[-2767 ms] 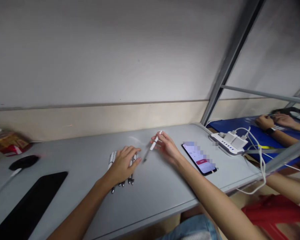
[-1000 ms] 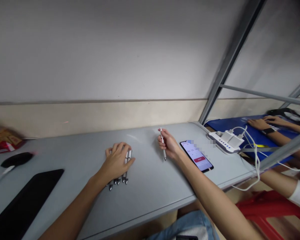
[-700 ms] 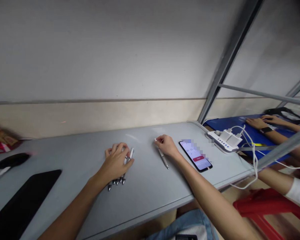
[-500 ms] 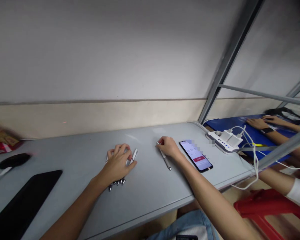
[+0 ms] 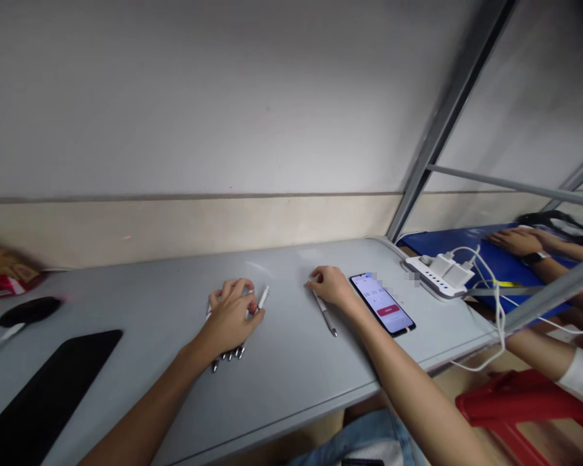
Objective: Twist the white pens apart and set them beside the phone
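My left hand (image 5: 233, 314) rests palm down on the desk, its fingers curled over several silver-tipped pens. Their metal tips (image 5: 230, 355) stick out below the palm, and most of the barrels are hidden. A white pen (image 5: 263, 298) lies slanted between the thumb and index finger of that hand; whether they touch it I cannot tell. To the right, my right hand (image 5: 330, 286) pinches the upper end of a single grey-and-white pen (image 5: 326, 317). This pen lies on the desk, its silver tip pointing toward me.
A lit phone (image 5: 383, 304) with a timer lies right of my right hand. Beyond it are a power strip (image 5: 437, 278) and white cables. Dark flat objects (image 5: 53, 395) and a red packet (image 5: 10, 275) are at left. Another person's hands (image 5: 517, 241) rest on a blue table.
My hands have barely moved, and the right one still pinches its pen. The other person's hands have come together. The view has shifted slightly.
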The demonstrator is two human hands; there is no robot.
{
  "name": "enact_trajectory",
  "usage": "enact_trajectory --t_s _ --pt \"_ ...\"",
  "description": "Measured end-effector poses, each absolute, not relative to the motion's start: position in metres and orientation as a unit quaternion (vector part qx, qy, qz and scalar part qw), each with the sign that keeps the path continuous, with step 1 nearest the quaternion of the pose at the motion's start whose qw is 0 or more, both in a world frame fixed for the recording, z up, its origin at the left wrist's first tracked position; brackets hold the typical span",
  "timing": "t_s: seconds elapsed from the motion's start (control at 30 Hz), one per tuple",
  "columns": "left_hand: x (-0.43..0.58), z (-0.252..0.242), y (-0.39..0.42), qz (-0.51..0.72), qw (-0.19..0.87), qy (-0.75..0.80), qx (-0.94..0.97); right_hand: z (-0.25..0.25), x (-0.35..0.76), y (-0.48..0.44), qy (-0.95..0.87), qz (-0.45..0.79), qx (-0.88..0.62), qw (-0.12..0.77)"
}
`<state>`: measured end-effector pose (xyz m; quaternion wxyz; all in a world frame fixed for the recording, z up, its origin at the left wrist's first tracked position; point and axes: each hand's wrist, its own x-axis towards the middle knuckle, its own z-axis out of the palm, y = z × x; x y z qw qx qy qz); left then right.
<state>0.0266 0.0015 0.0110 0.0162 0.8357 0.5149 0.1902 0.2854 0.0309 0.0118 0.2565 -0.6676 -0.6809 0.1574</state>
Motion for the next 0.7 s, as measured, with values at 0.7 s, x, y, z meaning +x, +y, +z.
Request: enact_trajectory --t_s 0.7 --pt "0.031 0.019 0.001 0.233 0.041 0.447 0.863 0.019 0.252 0.016 -0.773 0.252 -0.417 0.408"
